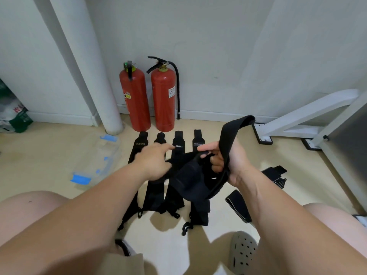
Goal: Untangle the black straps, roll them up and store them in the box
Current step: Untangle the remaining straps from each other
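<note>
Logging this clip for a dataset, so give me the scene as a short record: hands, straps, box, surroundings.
right hand: grips the tangled strap, one end sticking up
left hand: at the tangled strap, blurred, grip unclear
flat straps: four in a row on the floor
box: clear, blue clips, on the floor left of them
background: two fire extinguishers against the wall

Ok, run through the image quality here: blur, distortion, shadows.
Head view: wide-angle distortion makes the white pipe lean; the left hand is smeared by motion blur, while the right hand gripping the black strap looks sharper; soft shadows fall on the floor below the arms; the strap's bunched part reads as near-featureless black.
</note>
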